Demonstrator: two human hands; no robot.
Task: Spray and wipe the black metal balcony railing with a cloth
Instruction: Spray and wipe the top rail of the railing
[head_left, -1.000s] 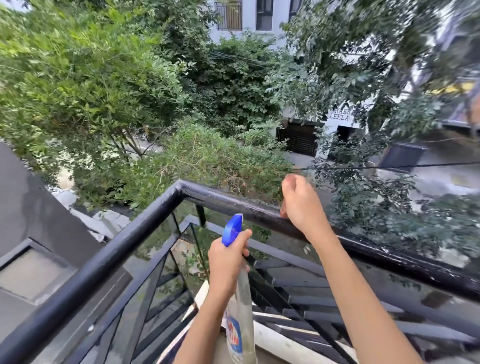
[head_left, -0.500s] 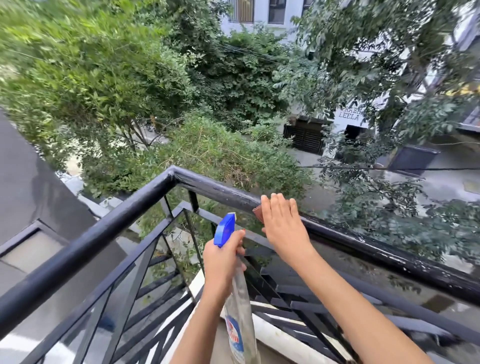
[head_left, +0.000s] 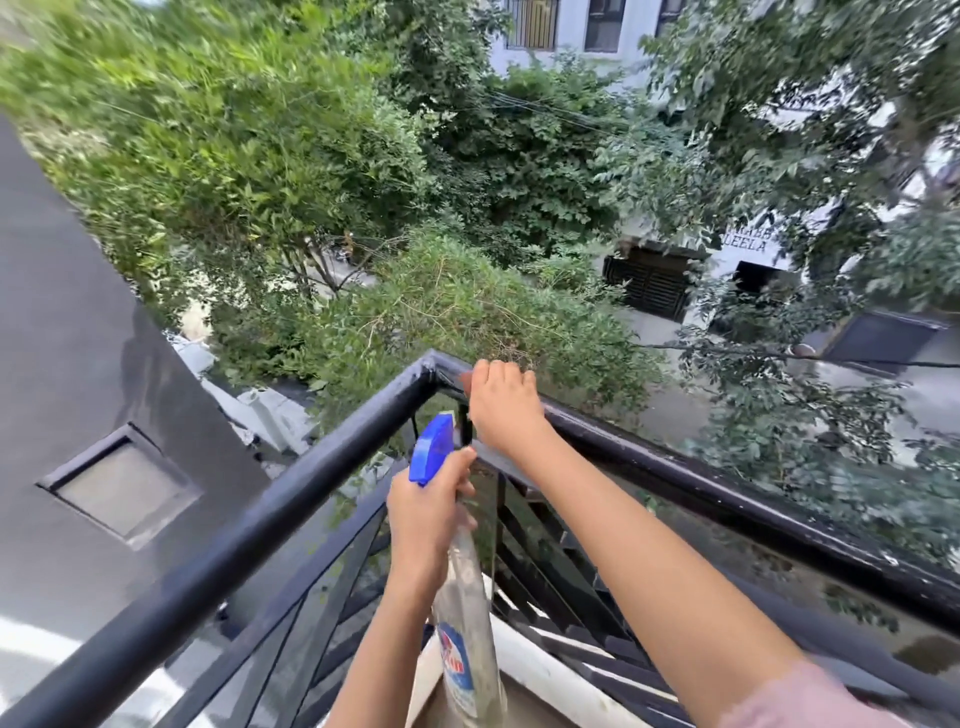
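The black metal railing runs up from the lower left to a corner and then down to the right. My right hand lies over the top rail just right of that corner, fingers curled over it. A brownish cloth peeks out at the hand's left edge, mostly hidden beneath it. My left hand grips the neck of a clear spray bottle with a blue trigger head, held upright just inside the railing, below the corner.
Slanted black bars fill the railing below the top rail. A grey wall with a small square window stands at the left. Trees and bushes lie beyond and below, with buildings and a street behind them.
My right hand has slid left along the top rail, from its middle stretch to right beside the corner. The left hand with the bottle stayed below it; the view shifted.
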